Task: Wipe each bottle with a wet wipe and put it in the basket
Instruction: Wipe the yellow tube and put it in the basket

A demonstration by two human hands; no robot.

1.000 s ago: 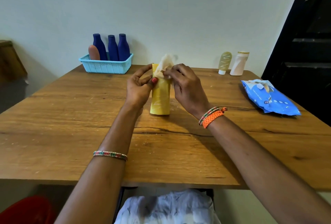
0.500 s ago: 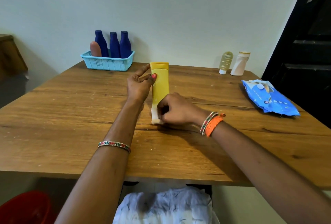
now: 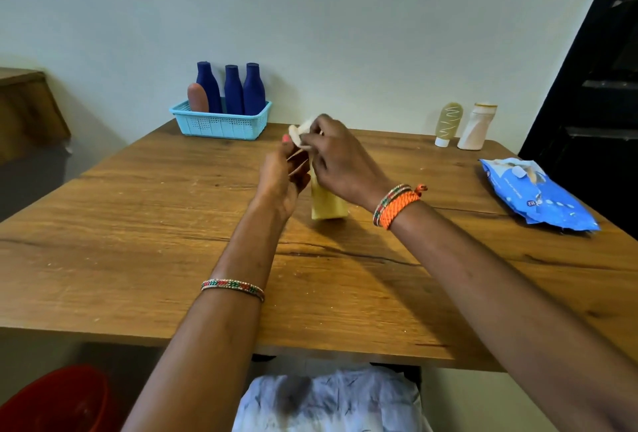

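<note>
A yellow bottle (image 3: 328, 205) stands upright on the wooden table (image 3: 138, 242), its upper part hidden behind my hands. My left hand (image 3: 281, 178) grips its left side. My right hand (image 3: 340, 159) holds a crumpled white wet wipe (image 3: 299, 132) against the bottle's top. At the back left a light blue basket (image 3: 221, 124) holds three dark blue bottles (image 3: 253, 90) and a brown one (image 3: 197, 97). An olive tube bottle (image 3: 447, 124) and a white bottle (image 3: 477, 127) stand at the back right.
A blue pack of wet wipes (image 3: 533, 195) lies at the table's right edge. A dark door (image 3: 593, 86) is on the right and a red bin (image 3: 58, 400) sits on the floor at lower left. A wall runs behind the table.
My right hand has slid the wipe from the bottle's base up to its top. My left hand has kept its hold on the bottle.
</note>
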